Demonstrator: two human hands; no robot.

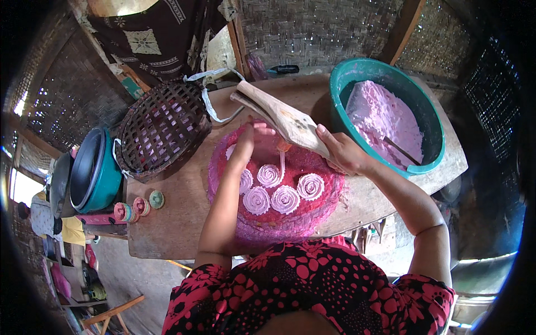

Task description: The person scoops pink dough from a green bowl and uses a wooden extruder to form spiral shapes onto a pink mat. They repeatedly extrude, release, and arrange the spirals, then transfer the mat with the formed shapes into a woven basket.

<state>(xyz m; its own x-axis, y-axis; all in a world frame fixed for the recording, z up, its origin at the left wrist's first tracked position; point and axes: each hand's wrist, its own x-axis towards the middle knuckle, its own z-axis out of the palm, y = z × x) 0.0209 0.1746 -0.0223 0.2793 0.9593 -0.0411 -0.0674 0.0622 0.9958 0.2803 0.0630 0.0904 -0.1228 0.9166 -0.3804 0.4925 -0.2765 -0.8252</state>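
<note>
My right hand [347,153] grips the near right end of a wooden lever press [290,121], which slants over the work. From an orange nozzle [283,146] under the press, a strand of pink dough [282,164] runs down to a spiral dough rosette [268,175]. More pink rosettes [285,199] lie on a round, pink mesh-covered tray [262,230]. Beneath the raised far end of the press is my left hand [254,134], its fingers stretched out and seemingly holding nothing. The press partly hides the tray's far side.
A green basin [435,148] of pink dough with a spatula [399,148] stands at right. At left are a dark woven basket [162,128], a teal tub [109,187] and small coloured spiral pieces [141,206]. All but the tub rest on the wooden table [167,237].
</note>
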